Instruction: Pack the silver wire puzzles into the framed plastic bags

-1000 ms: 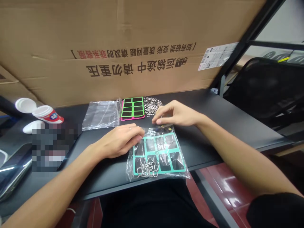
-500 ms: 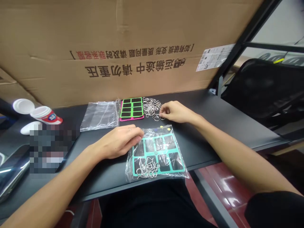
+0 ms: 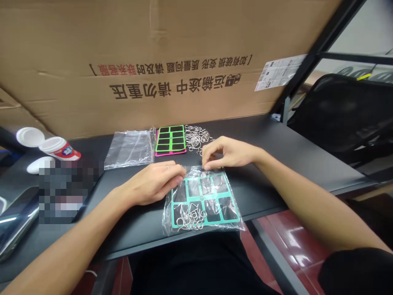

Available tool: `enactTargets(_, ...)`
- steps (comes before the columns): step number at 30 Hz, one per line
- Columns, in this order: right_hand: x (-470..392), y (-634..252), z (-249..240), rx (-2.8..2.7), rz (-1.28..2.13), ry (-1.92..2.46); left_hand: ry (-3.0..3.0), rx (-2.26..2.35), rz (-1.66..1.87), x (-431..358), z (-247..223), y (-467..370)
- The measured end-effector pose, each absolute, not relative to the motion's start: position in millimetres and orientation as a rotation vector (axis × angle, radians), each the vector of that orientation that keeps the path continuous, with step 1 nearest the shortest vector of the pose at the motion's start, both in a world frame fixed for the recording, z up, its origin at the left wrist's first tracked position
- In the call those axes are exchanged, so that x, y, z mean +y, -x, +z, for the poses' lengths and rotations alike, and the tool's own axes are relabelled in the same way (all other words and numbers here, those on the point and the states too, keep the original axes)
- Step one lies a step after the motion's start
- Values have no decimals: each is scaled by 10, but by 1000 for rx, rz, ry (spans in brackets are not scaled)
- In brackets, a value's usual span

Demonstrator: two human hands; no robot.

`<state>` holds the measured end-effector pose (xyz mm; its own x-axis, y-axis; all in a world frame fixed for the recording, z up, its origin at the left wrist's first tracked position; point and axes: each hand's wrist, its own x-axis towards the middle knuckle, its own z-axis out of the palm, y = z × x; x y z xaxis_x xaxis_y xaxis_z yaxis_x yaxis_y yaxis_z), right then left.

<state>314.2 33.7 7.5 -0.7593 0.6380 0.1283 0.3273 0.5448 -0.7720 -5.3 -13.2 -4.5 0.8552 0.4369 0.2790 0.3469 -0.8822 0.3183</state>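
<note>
A clear plastic bag point(image 3: 211, 209) lies at the table's front edge, with a teal grid frame point(image 3: 229, 196) and several metal rings point(image 3: 192, 217) inside. My left hand point(image 3: 159, 180) pinches the bag's upper left corner. At the bag's upper edge is my right hand point(image 3: 225, 153), its fingertips pressed together; whatever they hold is too small to make out. Behind it lies a pile of silver metal rings point(image 3: 196, 137), beside a green grid frame point(image 3: 171, 138) stacked on a pink one point(image 3: 181, 153).
Flat clear bags point(image 3: 130, 149) lie left of the green frame. Further left are a tipped red and white tub point(image 3: 66, 150), a white lid point(image 3: 30, 137) and a dark phone point(image 3: 18, 217). A large cardboard sheet point(image 3: 184, 32) stands behind the table.
My right hand has moved from the ring pile toward me, to the bag's upper edge. My left hand has stayed at the bag's corner.
</note>
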Motion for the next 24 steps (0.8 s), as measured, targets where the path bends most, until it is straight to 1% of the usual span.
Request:
enactTargets(2, 349, -3174, 92, -2353, 1037, 770, -2775, 600, 503, -130, -47, 57)
enactTargets(5, 484, -3317, 45, -2208, 775, 1020, -2772, 604, 505, -130, -46, 59)
enactTargets(8, 618, -3449, -15, -2327, 594, 1242, -2775, 592, 506, -134, -42, 56)
enactTargets(12, 652, -3450, -51, -2454, 621, 1328, -2777, 598, 495, -136, -44, 54)
enactTargets(17, 619, -3381, -74, -2471, 690, 1315, -2770, 600, 487, -129, -52, 56)
enactTargets(24, 630, -3390, -99, -2427, 675, 1276, -2768, 605, 484, -129, -55, 60)
